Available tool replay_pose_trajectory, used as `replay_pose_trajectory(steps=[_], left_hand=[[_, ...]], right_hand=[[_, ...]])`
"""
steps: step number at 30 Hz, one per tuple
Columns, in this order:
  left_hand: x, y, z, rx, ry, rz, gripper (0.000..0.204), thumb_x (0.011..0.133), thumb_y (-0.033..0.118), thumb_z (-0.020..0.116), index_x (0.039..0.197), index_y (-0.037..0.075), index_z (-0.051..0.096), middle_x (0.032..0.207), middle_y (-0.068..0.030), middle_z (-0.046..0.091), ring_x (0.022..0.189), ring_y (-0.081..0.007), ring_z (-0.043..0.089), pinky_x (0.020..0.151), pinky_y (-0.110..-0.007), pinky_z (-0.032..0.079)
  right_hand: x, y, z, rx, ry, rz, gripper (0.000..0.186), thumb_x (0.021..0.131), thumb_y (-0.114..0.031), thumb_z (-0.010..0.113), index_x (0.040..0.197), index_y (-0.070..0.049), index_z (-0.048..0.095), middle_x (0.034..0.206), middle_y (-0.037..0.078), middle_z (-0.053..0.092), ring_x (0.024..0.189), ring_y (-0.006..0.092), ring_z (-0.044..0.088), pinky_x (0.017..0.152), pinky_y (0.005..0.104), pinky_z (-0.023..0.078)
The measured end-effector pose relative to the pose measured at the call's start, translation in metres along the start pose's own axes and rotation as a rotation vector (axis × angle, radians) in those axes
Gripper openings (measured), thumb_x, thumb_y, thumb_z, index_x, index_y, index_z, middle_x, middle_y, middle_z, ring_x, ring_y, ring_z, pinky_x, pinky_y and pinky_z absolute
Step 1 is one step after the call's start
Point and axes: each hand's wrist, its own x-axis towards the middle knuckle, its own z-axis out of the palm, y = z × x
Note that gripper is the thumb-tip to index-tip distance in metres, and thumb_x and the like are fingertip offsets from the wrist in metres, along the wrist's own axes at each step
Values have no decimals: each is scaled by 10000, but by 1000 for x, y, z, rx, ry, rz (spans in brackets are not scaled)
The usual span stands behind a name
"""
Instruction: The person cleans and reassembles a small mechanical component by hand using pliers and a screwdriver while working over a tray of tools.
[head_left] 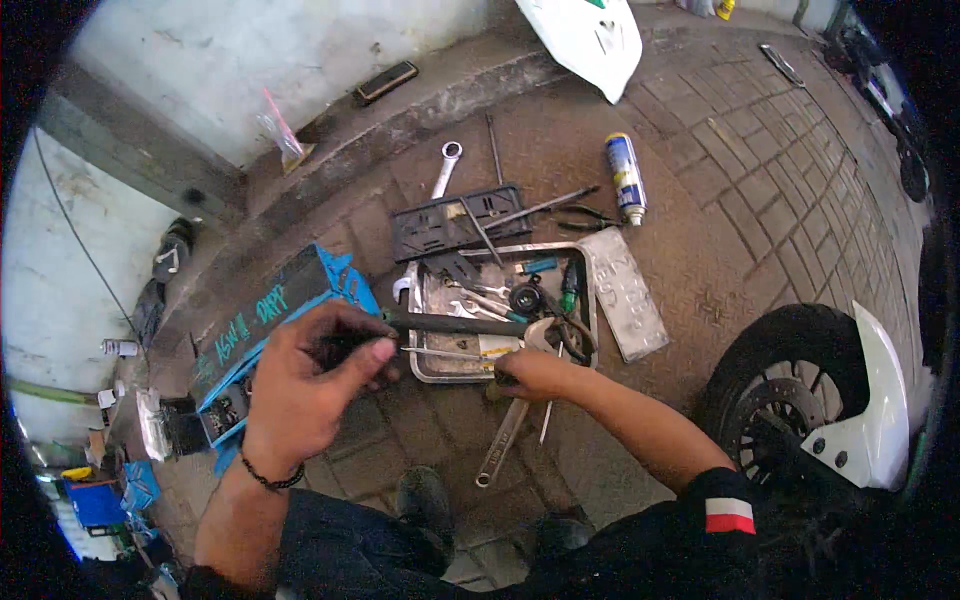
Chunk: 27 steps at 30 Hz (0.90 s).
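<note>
My right hand (540, 375) is closed around a screwdriver, its thin metal shaft (445, 353) pointing left. Its handle is mostly hidden in my fist. My left hand (315, 370) is raised just left of the shaft's tip, fingers curled in a pinch around something dark that I cannot make out. By those fingers, a dark rod (455, 323) stretches right over a metal tray (450, 377) of tools. A large wrench (505, 440) slants down past my right hand. Within the tray lie smaller wrenches (485, 305), a black round part (525, 298) and a green-handled tool (569, 285).
Left of the tray stands a blue toolbox (325, 275). Beyond the tray are a black plastic panel (425, 225), a ring wrench (447, 165), pliers (585, 215) and a spray can (625, 180). A metal plate (630, 300) lies right, near a wheel (765, 390) with a white fender (880, 400).
</note>
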Motion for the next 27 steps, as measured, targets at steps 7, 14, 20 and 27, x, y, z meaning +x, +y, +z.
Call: replay_pose_trajectory(steps=[7,14,20,27], left_hand=[[2,-1,4,49,-17,19,154,830,96,663,923,-21,623,811,-65,646,741,-128,609,665,-265,484],[-12,2,4,-64,37,57,187,832,115,666,947,-29,638,793,-76,663,705,-141,631,609,-254,490],[-12,8,13,-113,10,94,155,830,64,658,946,-35,633,826,-98,664,729,-151,640,618,-262,496],[-18,10,14,25,32,159,128,828,31,646,932,-41,629,833,-93,661,741,-149,637,656,-263,500]], right_hand=[[-11,-34,-31,635,434,-69,326,896,-254,559,1096,1,533,979,200,601,924,356,587,831,398,451],[-45,-122,-129,590,553,-282,317,906,-197,523,1173,-27,522,939,174,605,837,335,600,736,405,473],[-77,-148,-152,178,671,-371,371,855,-169,556,1222,-118,533,921,147,598,772,359,600,656,445,492],[-85,-157,-155,-35,703,-332,454,830,-204,590,1278,-201,513,846,117,573,708,334,601,560,436,490]])
